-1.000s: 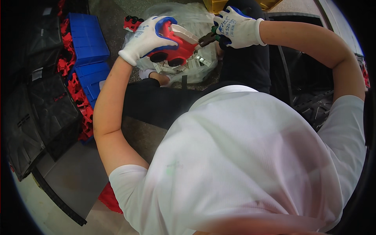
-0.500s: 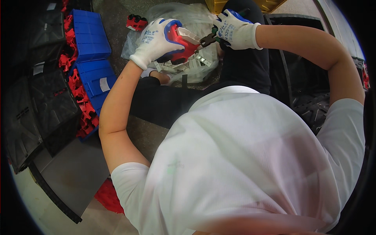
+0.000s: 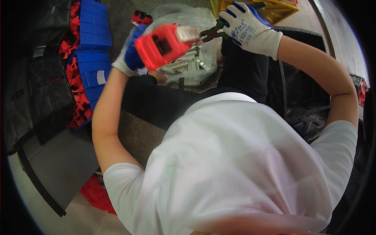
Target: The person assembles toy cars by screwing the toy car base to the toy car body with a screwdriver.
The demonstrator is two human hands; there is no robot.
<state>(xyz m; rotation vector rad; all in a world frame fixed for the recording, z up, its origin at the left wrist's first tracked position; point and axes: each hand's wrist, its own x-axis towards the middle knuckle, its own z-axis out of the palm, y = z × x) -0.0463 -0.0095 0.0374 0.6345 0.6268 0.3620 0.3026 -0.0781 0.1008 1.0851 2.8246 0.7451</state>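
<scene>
My left hand, in a white glove with blue palm and fingers, grips a red toy truck at its left end. A rectangular opening shows in the truck's red body, and a whitish-silver part sticks out at its right end. My right hand, gloved alike, is closed around the handles of dark pliers. The pliers' jaws meet the right edge of the whitish part; whether they bite on it I cannot tell. Motion blurs the truck and left hand slightly.
Below the hands a clear plastic bag holds several white parts. Another red toy vehicle lies beyond my left hand. Blue bins with red parts line the left, beside black crates. A yellow crate stands far right.
The truck has been turned so its opening faces up, and my left hand has shifted left and rolled over. My right hand, with the pliers, has moved a little right.
</scene>
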